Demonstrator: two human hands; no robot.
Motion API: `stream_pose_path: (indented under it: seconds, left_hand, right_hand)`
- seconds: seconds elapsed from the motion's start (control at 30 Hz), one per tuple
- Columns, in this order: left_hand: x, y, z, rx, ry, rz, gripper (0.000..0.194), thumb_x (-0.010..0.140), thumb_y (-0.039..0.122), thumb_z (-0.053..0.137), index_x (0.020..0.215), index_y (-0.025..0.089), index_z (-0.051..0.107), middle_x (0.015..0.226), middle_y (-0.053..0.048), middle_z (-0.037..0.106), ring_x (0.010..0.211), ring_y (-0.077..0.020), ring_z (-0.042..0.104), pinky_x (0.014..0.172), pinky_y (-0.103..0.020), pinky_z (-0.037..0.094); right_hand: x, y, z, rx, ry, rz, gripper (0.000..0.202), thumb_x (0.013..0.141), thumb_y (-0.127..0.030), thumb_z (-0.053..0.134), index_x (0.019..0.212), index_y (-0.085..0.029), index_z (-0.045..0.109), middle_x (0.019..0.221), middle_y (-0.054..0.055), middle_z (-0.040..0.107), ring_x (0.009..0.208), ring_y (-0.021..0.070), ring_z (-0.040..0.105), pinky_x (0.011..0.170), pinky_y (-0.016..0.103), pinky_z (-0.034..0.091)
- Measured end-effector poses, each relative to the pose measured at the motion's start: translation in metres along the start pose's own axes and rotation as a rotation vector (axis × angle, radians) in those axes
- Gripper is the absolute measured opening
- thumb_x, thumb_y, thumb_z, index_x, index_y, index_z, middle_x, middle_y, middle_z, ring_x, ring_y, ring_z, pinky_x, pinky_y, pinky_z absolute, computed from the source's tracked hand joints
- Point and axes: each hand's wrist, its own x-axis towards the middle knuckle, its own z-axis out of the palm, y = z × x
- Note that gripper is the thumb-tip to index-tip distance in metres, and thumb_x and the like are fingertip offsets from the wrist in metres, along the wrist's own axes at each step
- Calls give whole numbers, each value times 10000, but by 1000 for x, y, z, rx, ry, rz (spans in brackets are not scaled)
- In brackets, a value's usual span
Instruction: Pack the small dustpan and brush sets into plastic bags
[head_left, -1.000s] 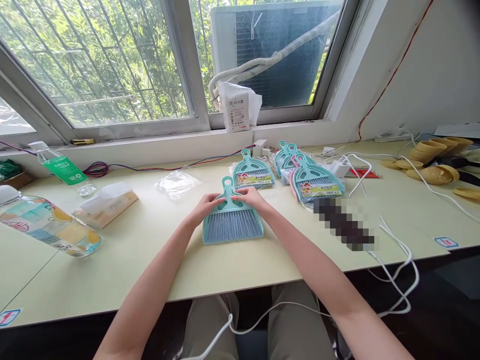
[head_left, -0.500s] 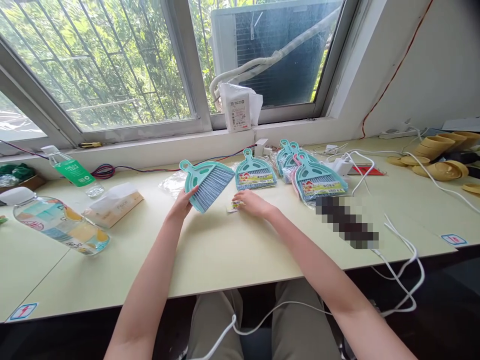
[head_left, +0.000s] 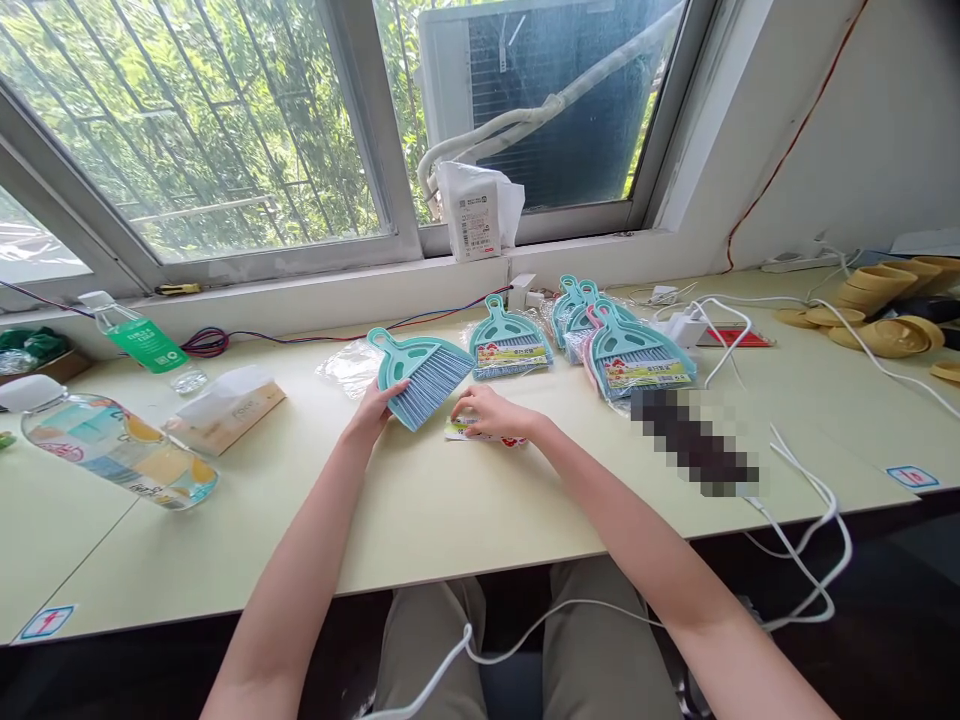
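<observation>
My left hand is closed on the left side of a mint-green dustpan, tilted over the table. A small brush with grey-blue bristles sits in the dustpan. Just right of it, my right hand hovers low over a printed label card, its curved fingers apart. The hand covers the card's middle. Behind my right hand lies a wrapped dustpan set with a similar label. More wrapped sets, mint and one pink-edged, are piled to its right.
Clear plastic wrap lies behind the held dustpan. At left are a tissue pack, a large bottle and a green-labelled bottle. White cables hang over the right table edge. Yellow-brown rolls lie far right.
The dustpan in my left hand has shifted slightly right and down. My right hand's fingers have spread, and more of the label card shows, flat under the hand.
</observation>
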Motion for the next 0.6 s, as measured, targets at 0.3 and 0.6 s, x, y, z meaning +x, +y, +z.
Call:
stream_pose_path:
  seconds: [0.3, 0.6]
  left_hand:
    - [4, -6, -1, 12, -4, -12, 609, 634, 376, 767, 1189, 233, 561, 1138, -85, 627, 964, -217, 637, 700, -266, 537]
    - [-5, -4, 18, -30, -162, 56, 624, 653, 427, 769, 1202, 217, 559, 1137, -107, 637, 1011, -272, 628, 828, -363, 535]
  right_hand:
    - [-5, -17, -7, -24, -144, -20, 269, 726, -85, 670, 971, -191, 698, 914, 46, 624, 835, 158, 575, 678, 240, 416]
    - [5, 12, -19, 530, 345, 195, 77, 801, -238, 600, 809, -170, 565, 752, -22, 630, 446, 49, 443, 465, 207, 381]
